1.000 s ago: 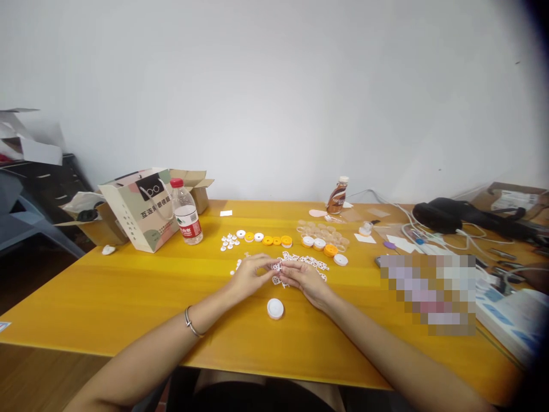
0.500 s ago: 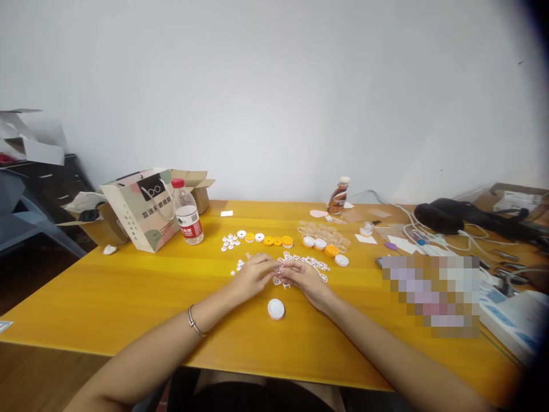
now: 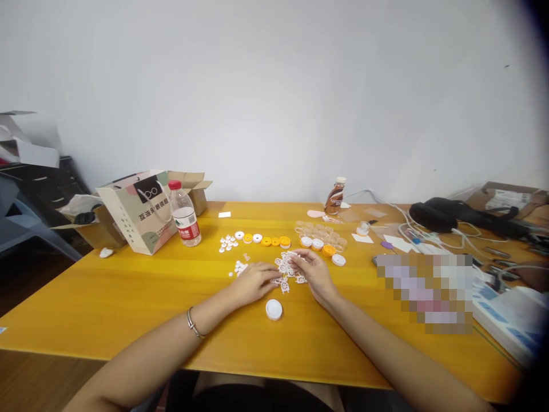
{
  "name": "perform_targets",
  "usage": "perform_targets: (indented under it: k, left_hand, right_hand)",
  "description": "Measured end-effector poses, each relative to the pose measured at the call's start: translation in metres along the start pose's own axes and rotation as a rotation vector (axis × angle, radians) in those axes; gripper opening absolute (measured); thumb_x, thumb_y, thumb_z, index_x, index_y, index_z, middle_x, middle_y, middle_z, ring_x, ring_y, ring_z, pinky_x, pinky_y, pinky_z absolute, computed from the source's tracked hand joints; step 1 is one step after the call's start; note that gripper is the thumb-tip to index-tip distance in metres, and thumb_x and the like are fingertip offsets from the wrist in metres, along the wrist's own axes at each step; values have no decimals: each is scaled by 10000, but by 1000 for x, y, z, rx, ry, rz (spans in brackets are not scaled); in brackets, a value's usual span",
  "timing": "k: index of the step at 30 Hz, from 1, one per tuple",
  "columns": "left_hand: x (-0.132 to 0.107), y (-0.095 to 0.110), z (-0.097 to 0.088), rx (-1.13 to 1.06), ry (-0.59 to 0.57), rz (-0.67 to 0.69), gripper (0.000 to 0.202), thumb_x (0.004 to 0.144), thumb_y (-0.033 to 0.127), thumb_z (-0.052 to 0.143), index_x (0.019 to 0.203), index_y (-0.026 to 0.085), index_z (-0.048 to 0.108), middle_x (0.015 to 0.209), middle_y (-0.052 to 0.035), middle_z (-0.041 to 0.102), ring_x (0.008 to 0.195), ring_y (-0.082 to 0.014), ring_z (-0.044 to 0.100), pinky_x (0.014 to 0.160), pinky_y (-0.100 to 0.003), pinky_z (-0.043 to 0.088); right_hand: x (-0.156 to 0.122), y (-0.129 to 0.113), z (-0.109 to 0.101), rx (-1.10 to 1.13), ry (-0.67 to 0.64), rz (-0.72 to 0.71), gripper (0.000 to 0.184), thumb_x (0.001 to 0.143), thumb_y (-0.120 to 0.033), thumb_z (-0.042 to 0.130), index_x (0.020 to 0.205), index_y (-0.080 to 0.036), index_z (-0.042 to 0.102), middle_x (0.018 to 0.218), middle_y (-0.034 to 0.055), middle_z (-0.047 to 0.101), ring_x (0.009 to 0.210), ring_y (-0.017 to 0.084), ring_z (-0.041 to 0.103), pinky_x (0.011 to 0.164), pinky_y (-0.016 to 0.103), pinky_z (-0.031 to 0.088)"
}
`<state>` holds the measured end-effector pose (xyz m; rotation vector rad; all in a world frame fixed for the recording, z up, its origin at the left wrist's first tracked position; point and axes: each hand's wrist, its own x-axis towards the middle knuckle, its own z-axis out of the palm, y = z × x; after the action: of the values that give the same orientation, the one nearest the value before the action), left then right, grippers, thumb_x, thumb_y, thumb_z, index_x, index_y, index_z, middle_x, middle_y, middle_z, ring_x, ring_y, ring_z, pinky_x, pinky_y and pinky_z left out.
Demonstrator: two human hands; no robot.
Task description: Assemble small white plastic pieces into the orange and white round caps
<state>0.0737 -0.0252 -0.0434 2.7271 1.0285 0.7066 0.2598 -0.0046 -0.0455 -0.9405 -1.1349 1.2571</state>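
A pile of small white openwork plastic pieces [image 3: 284,266] lies between my hands. My right hand [image 3: 316,277] pinches one such piece between thumb and fingers at the pile's right side. At the left edge, my left hand [image 3: 256,281] has its fingers curled together with their tips against the pieces. Its thumb is hidden, and I cannot make out what it grips, if anything. Nearer to me sits a round white plastic case [image 3: 274,309]. Several small white knobs [image 3: 240,267] lie beyond my left hand.
Behind the pile runs a row of yellow and white round parts [image 3: 266,241], with clear rings [image 3: 321,233] to its right. A water bottle [image 3: 186,220] and a paper bag [image 3: 139,214] stand left. A brown bottle [image 3: 335,197] stands at the back; cables [image 3: 476,234] clutter the right.
My hands, fingertips together half a second ago, have moved apart. The left has come down to the pile's left edge; the right has shifted right. The view has turned slightly.
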Motion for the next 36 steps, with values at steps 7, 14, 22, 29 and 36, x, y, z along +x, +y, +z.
perform_targets:
  k: [7,14,22,29,36]
  left_hand:
    - [-1,-4,5,-20,31,-23,236,854,245,419,994,189,600,958,-65,601,909,-158,546,816,-259,426]
    - [-1,-4,1,-20,90,-156,274,865,252,386,1052,189,576,792,-57,591,746,-151,555,689,-236,431]
    - [-1,-8,0,-212,160,-269,223,818,256,461,910,174,647,806,-35,675,668,-133,593,647,-225,453]
    - [-1,-9,-1,-221,223,-176,288,810,158,437,1049,189,595,966,-59,645,817,-147,600,727,-262,478]
    - [-2,-14,-1,-166,255,-89,300,834,120,392,1065,187,573,1025,-68,613,934,-154,566,844,-295,445]
  right_hand:
    - [1,4,-1,-5,-49,21,307,566,-365,718,790,-194,596,747,-3,637,718,134,593,734,282,462]
    - [3,5,-3,-22,-42,41,326,559,-430,704,750,-187,601,746,18,642,744,163,597,747,306,469]
    - [2,3,-3,-180,-106,32,339,571,-404,696,809,-187,590,759,17,647,698,148,585,660,264,451]
    - [-3,1,1,-222,-162,30,278,592,-352,683,800,-193,591,810,17,645,725,141,595,693,275,456]
    - [-8,-2,7,-254,-149,8,247,567,-304,695,774,-198,611,900,35,646,811,172,606,778,330,464]
